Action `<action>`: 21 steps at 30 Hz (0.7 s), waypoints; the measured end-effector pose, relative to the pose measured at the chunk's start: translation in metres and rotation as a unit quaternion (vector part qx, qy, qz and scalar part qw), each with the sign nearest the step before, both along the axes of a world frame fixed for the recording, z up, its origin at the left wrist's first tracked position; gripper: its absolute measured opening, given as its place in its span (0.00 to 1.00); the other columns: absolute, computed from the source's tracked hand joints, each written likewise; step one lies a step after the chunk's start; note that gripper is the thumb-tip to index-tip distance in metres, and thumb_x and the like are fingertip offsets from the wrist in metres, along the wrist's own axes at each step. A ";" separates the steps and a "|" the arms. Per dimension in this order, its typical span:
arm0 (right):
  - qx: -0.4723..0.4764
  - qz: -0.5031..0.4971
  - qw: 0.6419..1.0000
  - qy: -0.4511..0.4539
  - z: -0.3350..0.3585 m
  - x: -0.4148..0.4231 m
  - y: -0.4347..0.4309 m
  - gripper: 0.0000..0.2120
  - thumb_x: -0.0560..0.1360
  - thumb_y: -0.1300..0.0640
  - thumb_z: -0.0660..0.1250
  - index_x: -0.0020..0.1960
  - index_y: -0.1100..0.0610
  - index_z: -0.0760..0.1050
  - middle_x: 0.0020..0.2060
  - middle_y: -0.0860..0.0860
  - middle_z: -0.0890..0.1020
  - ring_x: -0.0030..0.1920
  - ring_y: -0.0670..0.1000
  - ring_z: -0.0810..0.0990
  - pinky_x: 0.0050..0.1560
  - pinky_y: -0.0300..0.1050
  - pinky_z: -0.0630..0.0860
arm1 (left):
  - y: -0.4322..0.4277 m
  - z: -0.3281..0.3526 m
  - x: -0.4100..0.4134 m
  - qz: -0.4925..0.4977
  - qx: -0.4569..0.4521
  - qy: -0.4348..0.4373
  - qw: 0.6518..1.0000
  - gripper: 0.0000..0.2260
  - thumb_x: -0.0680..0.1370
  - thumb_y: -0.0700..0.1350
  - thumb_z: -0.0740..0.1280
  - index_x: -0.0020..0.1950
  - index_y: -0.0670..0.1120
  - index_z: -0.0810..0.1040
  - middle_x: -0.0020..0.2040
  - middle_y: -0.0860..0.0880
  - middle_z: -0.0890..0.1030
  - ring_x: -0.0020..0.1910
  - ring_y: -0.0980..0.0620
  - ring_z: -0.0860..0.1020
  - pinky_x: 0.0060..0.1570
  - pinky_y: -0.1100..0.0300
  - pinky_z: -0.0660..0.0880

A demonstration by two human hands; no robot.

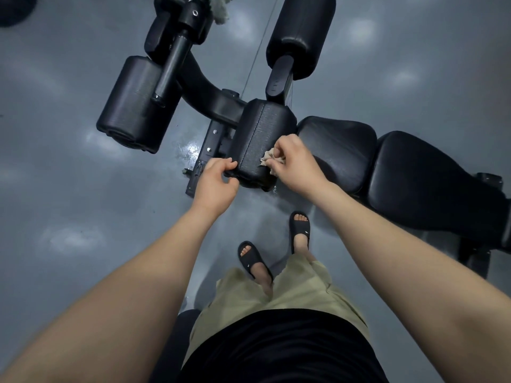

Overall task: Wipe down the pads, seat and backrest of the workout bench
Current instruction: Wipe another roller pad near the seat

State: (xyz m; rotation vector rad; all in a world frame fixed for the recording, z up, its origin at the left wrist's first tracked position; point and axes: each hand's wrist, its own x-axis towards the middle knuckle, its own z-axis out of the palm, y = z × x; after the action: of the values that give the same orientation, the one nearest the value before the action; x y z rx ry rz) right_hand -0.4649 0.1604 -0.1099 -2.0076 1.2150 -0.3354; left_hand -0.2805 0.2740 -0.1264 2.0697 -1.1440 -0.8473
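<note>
The right hand pinches the cloth against the front pad; the left hand grips that pad's edge. The seat and backrest run lengthwise away from the cloth grip, to its right — right hand nearer.

Glossy grey floor, dappled with pale reflections, with a bright glint at centre. Near centre, black slides, staggered, right ahead of left, just beyond khaki shorts and a black top. Far left corner, a dark rounded shape, cut off by the edge; too little in view to identify.
</note>
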 end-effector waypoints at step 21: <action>-0.149 0.084 0.985 -0.016 -0.019 0.002 -0.047 0.17 0.76 0.60 0.66 0.64 0.57 0.79 0.53 0.58 0.75 0.50 0.62 0.74 0.58 0.50 0.73 | -0.006 0.006 -0.017 -0.035 -0.015 -0.096 0.995 0.09 0.73 0.36 0.70 0.52 0.44 0.82 0.55 0.51 0.76 0.59 0.44 0.75 0.62 0.59 0.69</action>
State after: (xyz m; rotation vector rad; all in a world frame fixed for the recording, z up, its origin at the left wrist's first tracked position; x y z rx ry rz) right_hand -0.4627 0.1138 -0.1287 -2.3328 1.0134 -0.4866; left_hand -0.2971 0.2680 -0.1209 2.1323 -1.3296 -0.6689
